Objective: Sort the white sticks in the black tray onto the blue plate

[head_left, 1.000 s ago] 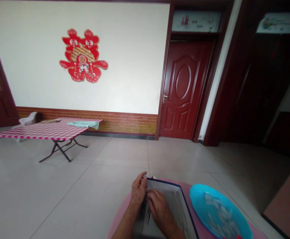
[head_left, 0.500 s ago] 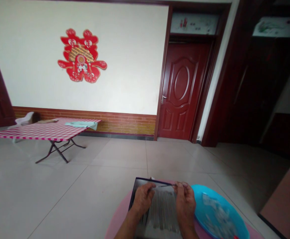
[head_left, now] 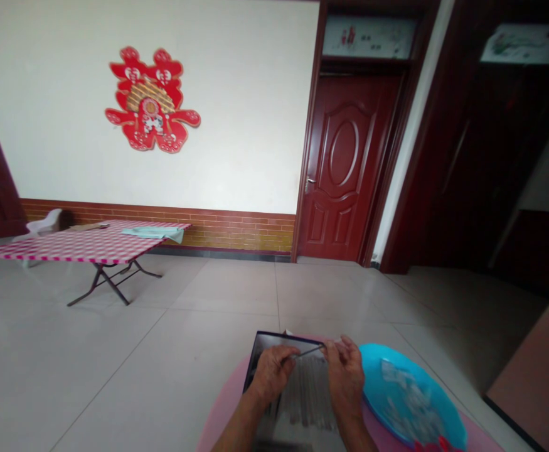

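A thin dark rod (head_left: 310, 349) stretches between my two hands, over an open box (head_left: 258, 342) with a dark rim. My left hand (head_left: 270, 375) pinches its left end, and my right hand (head_left: 344, 376) grips the right end; some pale, clear material shows at the right fingertips. Inside the box, several slim greyish sticks (head_left: 308, 392) lie side by side, too blurred to name. Right of my right hand, a bright blue basin (head_left: 371, 358) contains a heap of clear plastic pieces (head_left: 410, 402). Something red (head_left: 438, 444) shows at its near edge.
Box and basin rest on a pink round tabletop (head_left: 227, 402). A folding table (head_left: 90, 245) with a checked cover stands at the left, bearing a pale green cloth (head_left: 154, 233). A pinkish cabinet (head_left: 538, 370) is at the right. A red door (head_left: 342, 163) is in the far wall.
My right hand has shifted slightly left, towards my left hand. The rod now slants up to the right, and more red shows at the basin's near edge.
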